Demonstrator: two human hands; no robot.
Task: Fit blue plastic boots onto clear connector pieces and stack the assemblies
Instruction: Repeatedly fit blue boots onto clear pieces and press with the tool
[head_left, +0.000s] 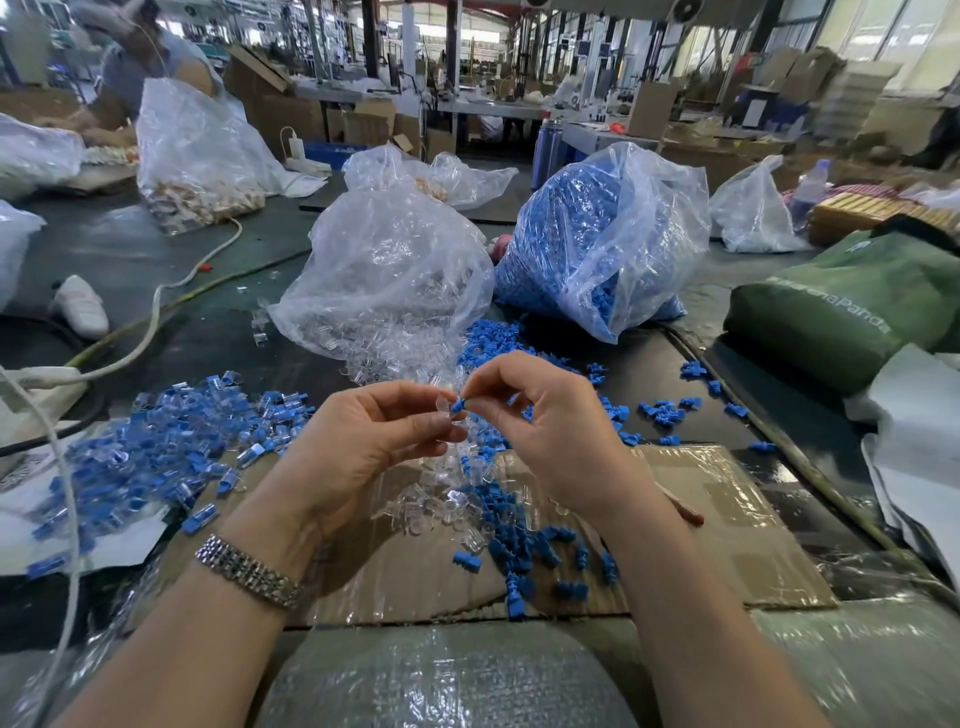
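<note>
My left hand (363, 441) pinches a clear connector piece (443, 410) between thumb and fingers. My right hand (545, 426) holds a small blue boot (458, 405) at its fingertips, touching the connector's end. Both hands hover above a flat cardboard sheet (727, 519). Loose blue boots (519, 551) and clear connectors (431, 504) lie mixed on the cardboard below my hands. A heap of finished blue-and-clear assemblies (171, 447) spreads to the left.
A clear bag of connectors (384, 270) and a bag of blue boots (597, 234) stand behind my hands. A green bag (841, 306) lies at right, white cables (150, 322) at left. Another person (140, 57) works at the far left.
</note>
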